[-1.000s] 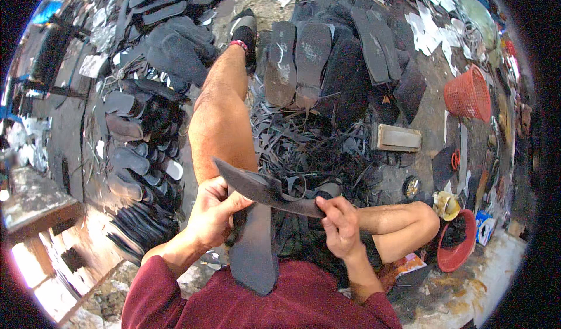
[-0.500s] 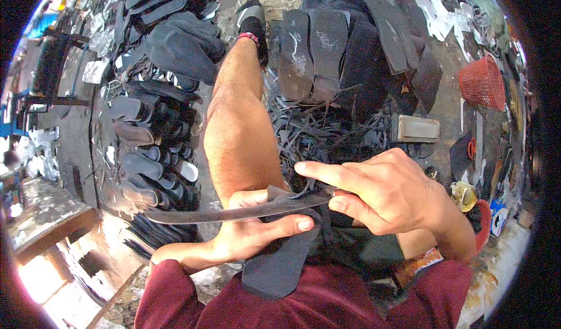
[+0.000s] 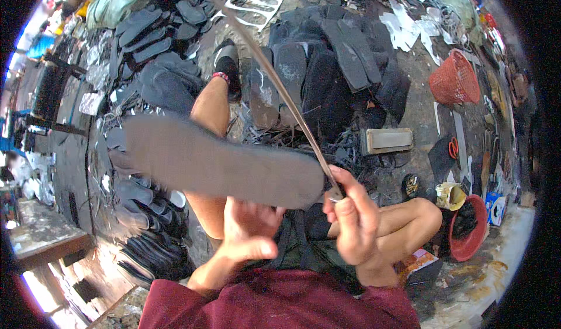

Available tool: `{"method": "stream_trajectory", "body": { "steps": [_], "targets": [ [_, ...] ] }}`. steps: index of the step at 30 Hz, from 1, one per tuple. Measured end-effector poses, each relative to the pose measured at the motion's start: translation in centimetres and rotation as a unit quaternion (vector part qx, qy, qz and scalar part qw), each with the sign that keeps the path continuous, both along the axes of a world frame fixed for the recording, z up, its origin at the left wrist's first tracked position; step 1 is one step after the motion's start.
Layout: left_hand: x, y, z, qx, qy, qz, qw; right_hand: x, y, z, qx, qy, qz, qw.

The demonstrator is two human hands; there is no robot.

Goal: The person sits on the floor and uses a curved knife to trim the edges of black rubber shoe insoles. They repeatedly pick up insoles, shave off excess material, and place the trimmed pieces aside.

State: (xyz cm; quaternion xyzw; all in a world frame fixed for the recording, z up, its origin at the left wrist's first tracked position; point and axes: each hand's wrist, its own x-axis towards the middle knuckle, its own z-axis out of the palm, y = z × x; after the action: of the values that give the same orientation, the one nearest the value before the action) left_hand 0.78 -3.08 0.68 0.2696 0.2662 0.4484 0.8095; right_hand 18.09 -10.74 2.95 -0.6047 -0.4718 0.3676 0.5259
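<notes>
A dark grey shoe sole (image 3: 222, 165), blurred by motion, is in front of my body with its broad face toward me. Just under its lower edge is my left hand (image 3: 248, 229), palm up, thumb spread away from the fingers. Those fingertips are smeared; whether they touch the sole I cannot tell. My right hand (image 3: 353, 218) grips a long, thin-bladed knife (image 3: 286, 92) by its handle, the blade slanting up and to the left. The sole's right end lies close beside the right-hand fingers.
Dark sole sheets (image 3: 345, 48) and black offcuts cover the floor ahead. Stacked soles (image 3: 155, 259) lie at my left. On the right are a whetstone-like block (image 3: 388, 140), a red basket (image 3: 454, 78), orange-handled scissors (image 3: 453, 147) and a red bowl (image 3: 470, 235). A wooden bench (image 3: 52, 235) stands far left.
The knife has swung from lying level across the left hand to pointing up and away. The sole has come up from my lap, and my left thumb no longer presses on it.
</notes>
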Motion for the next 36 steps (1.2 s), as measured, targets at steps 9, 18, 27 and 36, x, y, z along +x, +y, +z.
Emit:
{"method": "stream_trajectory", "body": {
  "steps": [9,18,27,36],
  "targets": [
    [6.0,1.3,3.2,-0.15,0.035,0.101,0.983,-1.2,-11.2,-11.5,0.085,-0.246,-0.165,0.951],
    [2.5,-2.6,-0.7,-0.195,0.198,0.103,0.955,1.9,-10.5,-4.0,-0.039,-0.271,0.0,0.962],
    [1.2,-3.0,-1.7,-0.168,0.19,0.081,0.964,-1.2,-2.8,-6.4,-0.019,-0.121,0.042,0.992],
    [0.3,-2.3,-0.4,-0.177,0.199,0.053,0.962,-5.2,5.4,-9.5,0.047,-0.19,-0.075,0.978]
  ]
}}
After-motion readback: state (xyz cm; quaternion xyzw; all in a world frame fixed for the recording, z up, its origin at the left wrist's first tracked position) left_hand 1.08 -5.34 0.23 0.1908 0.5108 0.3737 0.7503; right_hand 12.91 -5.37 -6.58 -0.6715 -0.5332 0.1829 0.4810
